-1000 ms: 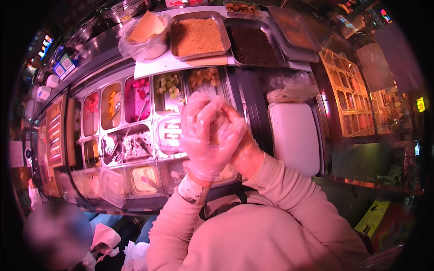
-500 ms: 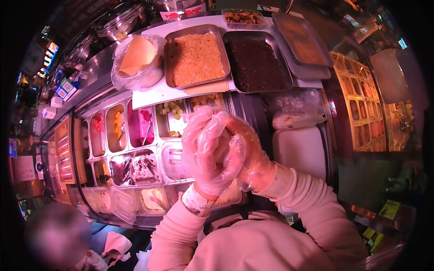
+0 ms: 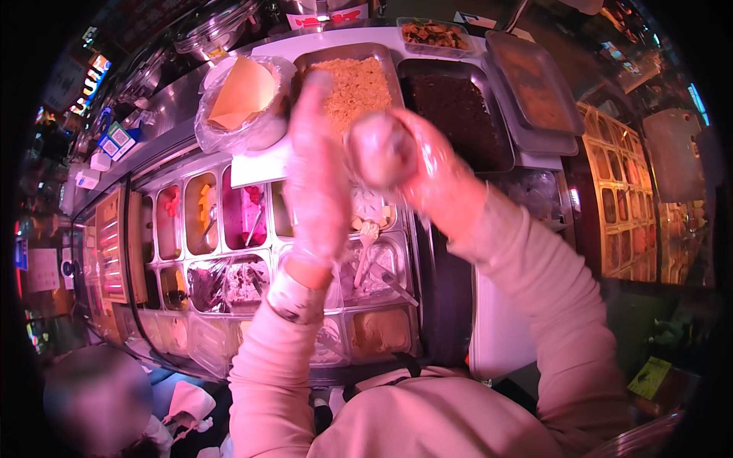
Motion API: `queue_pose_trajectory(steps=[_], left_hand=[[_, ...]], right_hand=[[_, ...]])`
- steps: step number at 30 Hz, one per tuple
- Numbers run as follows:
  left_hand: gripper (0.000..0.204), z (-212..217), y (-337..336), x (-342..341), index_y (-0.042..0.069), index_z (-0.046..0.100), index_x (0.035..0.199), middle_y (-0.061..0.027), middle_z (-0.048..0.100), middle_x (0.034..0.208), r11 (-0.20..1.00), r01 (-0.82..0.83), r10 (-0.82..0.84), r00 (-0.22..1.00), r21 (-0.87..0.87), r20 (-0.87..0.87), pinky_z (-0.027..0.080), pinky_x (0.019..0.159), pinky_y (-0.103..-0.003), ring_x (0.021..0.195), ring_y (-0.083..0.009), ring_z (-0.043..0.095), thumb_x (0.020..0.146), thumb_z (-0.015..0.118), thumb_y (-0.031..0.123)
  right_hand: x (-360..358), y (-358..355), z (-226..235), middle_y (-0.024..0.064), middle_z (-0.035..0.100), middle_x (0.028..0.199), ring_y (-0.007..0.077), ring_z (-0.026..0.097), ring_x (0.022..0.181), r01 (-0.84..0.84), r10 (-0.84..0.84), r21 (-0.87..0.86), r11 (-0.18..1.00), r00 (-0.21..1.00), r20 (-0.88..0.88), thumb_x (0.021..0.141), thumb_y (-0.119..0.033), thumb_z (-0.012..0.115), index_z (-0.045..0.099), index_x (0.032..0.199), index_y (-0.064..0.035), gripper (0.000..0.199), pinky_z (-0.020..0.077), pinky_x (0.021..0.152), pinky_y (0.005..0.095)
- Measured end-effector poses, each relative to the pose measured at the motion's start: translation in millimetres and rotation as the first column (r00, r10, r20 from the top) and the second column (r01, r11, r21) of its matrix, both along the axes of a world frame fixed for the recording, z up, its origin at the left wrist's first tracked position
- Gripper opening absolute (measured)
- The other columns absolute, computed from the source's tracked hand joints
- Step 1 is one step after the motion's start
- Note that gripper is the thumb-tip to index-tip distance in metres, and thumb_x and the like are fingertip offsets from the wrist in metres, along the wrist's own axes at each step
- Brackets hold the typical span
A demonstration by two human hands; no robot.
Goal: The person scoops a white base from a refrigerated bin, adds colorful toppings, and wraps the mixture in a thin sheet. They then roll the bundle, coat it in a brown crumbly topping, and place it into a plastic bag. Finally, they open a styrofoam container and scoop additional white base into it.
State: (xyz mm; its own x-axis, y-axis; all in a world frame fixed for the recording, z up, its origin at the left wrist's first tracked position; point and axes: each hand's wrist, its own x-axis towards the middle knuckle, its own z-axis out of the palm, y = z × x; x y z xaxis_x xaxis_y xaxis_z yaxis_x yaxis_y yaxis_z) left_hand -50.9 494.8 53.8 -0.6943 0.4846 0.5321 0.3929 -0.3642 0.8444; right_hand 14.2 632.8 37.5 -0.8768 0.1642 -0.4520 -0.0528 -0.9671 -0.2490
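A clear plastic glove [image 3: 427, 164] is being fitted — it sits loose and crinkled over the right hand [image 3: 389, 153], which is curled into a fist above the tray of yellow rice [image 3: 359, 84]. The left hand [image 3: 317, 175], already gloved, is held flat with fingers together just left of that tray's near edge, gripping nothing that I can make out. Judged from this, the step is settling the gloves; the next move calls for tugging the right cuff snug toward the pink sleeve [image 3: 534, 282]. Nearer than the rice tray, small topping bins [image 3: 221, 221] line the counter [image 3: 168, 107] — a dark-filled tray [image 3: 458, 114] lies to its right.
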Motion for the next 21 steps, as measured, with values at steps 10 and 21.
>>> queue_pose_trajectory(steps=[10, 21], left_hand=[[0.057, -61, 29, -75, -0.006, 0.054, 0.141, -0.0152, 0.057, 0.145, 0.998, -0.002, -0.021, 0.926, 0.059, 0.376, 0.035, 0.12, -0.037, 0.136, -0.0233, 0.053, 0.114, 0.036, 0.042], [0.072, -51, 86, -152, -0.004, 0.06, 0.137, -0.0278, 0.064, 0.135, 0.72, -0.019, -0.03, 0.998, -0.693, -0.058, 0.037, 0.117, -0.042, 0.134, -0.0405, 0.055, 0.111, 0.019, 0.049]], right_hand=[[-126, 67, -75, 0.0112, 0.079, 0.089, 0.0327, 0.074, 0.087, 0.095, -0.3, 0.934, -0.344, 0.932, -0.205, 0.095, -0.043, 0.067, 0.079, 0.098, -0.0041, 0.04, 0.0554, 0.084, 0.0429], [-151, 137, -16, 0.0195, 0.075, 0.114, 0.0296, 0.07, 0.11, -0.519, -0.344, 0.784, -0.34, 0.845, 0.41, 0.098, -0.052, 0.061, 0.079, 0.105, -0.0057, 0.051, 0.0504, 0.099, 0.0418]])
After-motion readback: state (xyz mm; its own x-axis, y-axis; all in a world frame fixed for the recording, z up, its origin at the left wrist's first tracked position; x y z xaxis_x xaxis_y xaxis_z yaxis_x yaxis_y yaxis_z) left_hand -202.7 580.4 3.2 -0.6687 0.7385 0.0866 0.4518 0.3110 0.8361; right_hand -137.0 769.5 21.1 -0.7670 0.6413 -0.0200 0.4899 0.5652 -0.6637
